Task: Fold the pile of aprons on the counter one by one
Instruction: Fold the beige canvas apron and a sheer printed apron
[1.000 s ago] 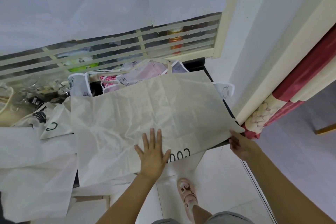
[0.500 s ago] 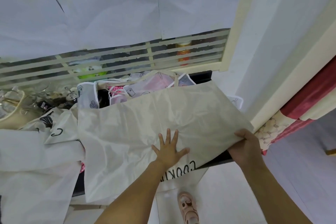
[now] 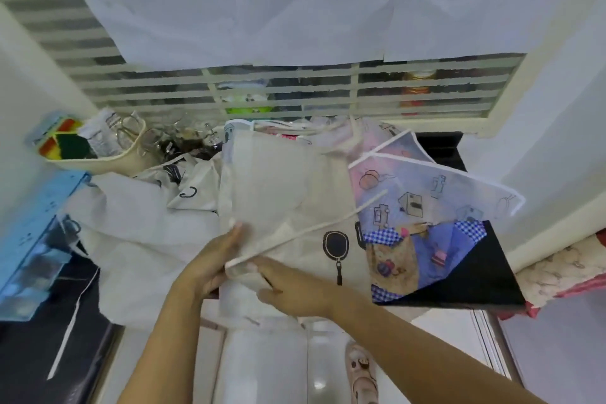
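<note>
The folded cream apron (image 3: pixel 278 193) lies mid-frame on the pile covering the dark counter (image 3: pixel 442 147). A strap (image 3: pixel 308 229) slants across it beside a black frying-pan print (image 3: pixel 336 246). The left hand (image 3: pixel 210 262) and right hand (image 3: pixel 292 289) meet at its near corner, fingers clamped on the fabric. Crumpled cream aprons (image 3: pixel 141 239) at left show one curved black letter, the rest unreadable. A blue-pink patterned apron (image 3: pixel 426 193) lies at right. The basket (image 3: pixel 108 161) at upper left holds a striped sponge (image 3: pixel 62 143) and a packet (image 3: pixel 98 133) whose print is too small to read.

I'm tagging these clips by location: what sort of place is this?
Probably a home kitchen: aprons heaped on a dark counter, sponges in a holder at left, jars behind a louvred window.
</note>
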{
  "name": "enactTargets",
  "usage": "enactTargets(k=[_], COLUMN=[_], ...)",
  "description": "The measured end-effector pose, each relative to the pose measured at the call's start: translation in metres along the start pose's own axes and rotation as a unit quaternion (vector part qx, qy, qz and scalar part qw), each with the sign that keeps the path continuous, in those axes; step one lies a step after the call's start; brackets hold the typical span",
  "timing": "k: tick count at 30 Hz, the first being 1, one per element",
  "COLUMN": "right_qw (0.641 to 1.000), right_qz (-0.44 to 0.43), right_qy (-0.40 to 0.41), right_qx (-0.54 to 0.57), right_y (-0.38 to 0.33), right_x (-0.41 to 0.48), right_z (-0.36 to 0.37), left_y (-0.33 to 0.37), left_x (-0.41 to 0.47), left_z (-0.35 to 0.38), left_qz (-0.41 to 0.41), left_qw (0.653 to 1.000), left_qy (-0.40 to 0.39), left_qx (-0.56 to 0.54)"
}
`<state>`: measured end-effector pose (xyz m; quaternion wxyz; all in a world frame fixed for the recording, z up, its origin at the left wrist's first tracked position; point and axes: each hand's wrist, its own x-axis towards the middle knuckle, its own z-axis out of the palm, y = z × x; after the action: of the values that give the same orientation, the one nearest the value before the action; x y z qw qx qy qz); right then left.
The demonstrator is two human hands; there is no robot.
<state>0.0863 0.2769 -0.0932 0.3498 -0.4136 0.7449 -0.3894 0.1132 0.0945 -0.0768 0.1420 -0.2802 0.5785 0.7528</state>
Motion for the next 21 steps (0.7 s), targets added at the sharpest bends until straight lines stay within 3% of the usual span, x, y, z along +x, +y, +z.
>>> enactTargets(k=[3,5,7,10,12,18,21], right_qw=[0.993,0.985,0.966,0.934,0.913,0.905,0.900], right_qz=[0.031,0.033,0.059,0.166,0.188,0.204,0.221], right_qy=[-0.013,0.054,0.142,0.163,0.184,0.152,0.138], right_qx=[-0.117,-0.163,-0.207,-0.272,-0.311,-0.342,-0.350], right_y=[0.025,0.040,0.064,0.096,0.109,0.122,0.122], right_x=[0.006,0.002,-0.006,-0.026,-0.039,-0.062,-0.060], right_z=[0.025,0.032,0.029,0.015,0.008,0.005,0.006], left_y=[-0.020,-0.029,-0.032,-0.033,-0.034,-0.033,-0.033], left_x=[0.021,0.031,0.036,0.045,0.051,0.061,0.056], left_z=[-0.010,-0.013,-0.015,-0.026,-0.035,-0.041,-0.037], left_qz=[-0.012,-0.002,0.018,0.064,0.069,0.047,0.134], left_qw=[0.973,0.955,0.942,0.918,0.917,0.916,0.881], left_qy=[0.195,0.253,0.273,0.291,0.288,0.270,0.344], left_qx=[0.123,0.154,0.196,0.263,0.266,0.292,0.295])
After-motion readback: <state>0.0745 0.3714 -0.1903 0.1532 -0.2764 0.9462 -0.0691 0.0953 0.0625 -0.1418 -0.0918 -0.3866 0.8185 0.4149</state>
